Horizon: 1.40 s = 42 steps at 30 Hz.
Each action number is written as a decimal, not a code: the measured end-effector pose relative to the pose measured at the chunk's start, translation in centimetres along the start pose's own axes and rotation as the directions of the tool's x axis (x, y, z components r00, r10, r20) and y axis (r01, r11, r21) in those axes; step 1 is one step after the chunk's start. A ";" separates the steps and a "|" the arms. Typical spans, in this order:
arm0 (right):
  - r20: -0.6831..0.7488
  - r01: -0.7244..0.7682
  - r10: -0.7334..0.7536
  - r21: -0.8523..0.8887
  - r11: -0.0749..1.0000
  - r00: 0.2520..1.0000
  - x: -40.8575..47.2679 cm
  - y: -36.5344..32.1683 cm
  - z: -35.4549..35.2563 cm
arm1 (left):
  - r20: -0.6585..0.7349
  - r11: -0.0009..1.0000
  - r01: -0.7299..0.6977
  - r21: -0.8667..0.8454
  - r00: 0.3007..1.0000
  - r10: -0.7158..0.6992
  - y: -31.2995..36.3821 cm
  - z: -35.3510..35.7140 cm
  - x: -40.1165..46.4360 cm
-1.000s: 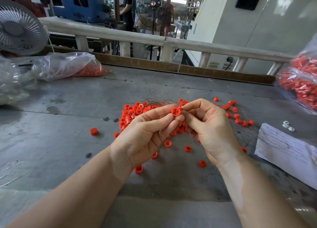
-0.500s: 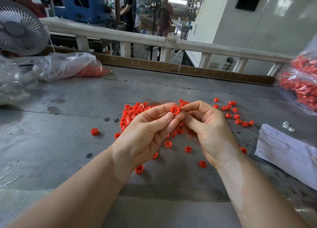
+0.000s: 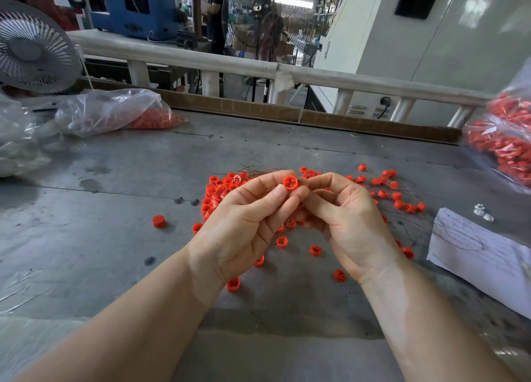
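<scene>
Plastic dominates the far left: crumpled empty bags [image 3: 17,143] lie below a fan [image 3: 34,45], and just right of them a clear bag [image 3: 109,111] lies on its side with red pieces [image 3: 156,122] heaped in its right end. All of this rests on a grey table [image 3: 86,252]. Further right a lone cap [image 3: 158,221] sits by itself, closed face up, well apart from the rest. Next comes a pile [image 3: 218,189] of red caps, packed close together, with thin wires [image 3: 267,170] fanning out behind it and a few loose caps [image 3: 315,250] scattered on the near side. Above the pile the left hand [image 3: 244,229] is raised off the table, thumb and forefinger pinching one cap [image 3: 290,183] narrowly, its cross-ribbed open face turned toward the camera. The right hand [image 3: 350,226] meets it from the other side, fingers curled, forefinger and thumb tips closed tight on the cap's right edge; whether a wire runs between them is too fine to tell. So the cap is held in the air between both hands, over the pile's far edge. Right of the hands lie wired caps [image 3: 396,195], spread out with thin strands trailing from them. Beyond these are small white bits [image 3: 482,212] and, nearer, a creased paper [image 3: 482,252] with pen lines. At the right edge a second bag [image 3: 485,140], clear and bulging, is full of red parts [image 3: 514,152], with thin strands showing among them.
</scene>
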State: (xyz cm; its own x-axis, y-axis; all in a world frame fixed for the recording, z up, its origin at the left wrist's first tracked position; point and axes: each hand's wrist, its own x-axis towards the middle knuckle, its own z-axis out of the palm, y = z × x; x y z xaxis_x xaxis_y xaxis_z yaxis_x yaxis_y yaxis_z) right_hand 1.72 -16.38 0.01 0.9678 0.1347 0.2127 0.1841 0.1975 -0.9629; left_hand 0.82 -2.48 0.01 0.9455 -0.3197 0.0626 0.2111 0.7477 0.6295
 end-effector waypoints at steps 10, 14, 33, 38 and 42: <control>0.025 -0.049 0.048 0.031 0.998 0.999 -0.1 0.1 0.1 | -0.001 1.000 -0.005 0.029 1.000 0.006 -0.1 -0.1 0.1; -0.040 0.008 -0.012 -0.112 0.994 0.999 0.0 0.2 -0.2 | -0.053 0.997 -0.044 0.062 0.997 0.047 -0.3 -0.3 0.3; -0.007 0.343 -0.398 -0.495 0.799 0.917 -0.1 -0.1 0.1 | -0.070 0.900 -0.230 0.371 0.959 0.274 -1.0 -0.9 0.7; -0.007 0.359 -0.440 -0.569 0.740 0.898 -0.3 -0.1 0.2 | -0.054 0.875 -0.256 0.412 0.951 0.303 -1.0 -1.0 0.7; 0.006 0.375 -0.470 -0.612 0.697 0.883 -0.5 -0.4 0.3 | -0.047 0.863 -0.267 0.428 0.947 0.317 -1.0 -1.1 0.7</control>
State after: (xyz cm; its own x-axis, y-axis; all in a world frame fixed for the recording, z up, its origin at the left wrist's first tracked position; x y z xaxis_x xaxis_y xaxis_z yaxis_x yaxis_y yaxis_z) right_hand 1.07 -16.22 0.29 0.7668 0.0319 0.6411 0.5961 -0.4057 -0.6928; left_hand 1.56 -2.83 -1.37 0.9741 -0.0389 0.2225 -0.1768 0.4818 0.8582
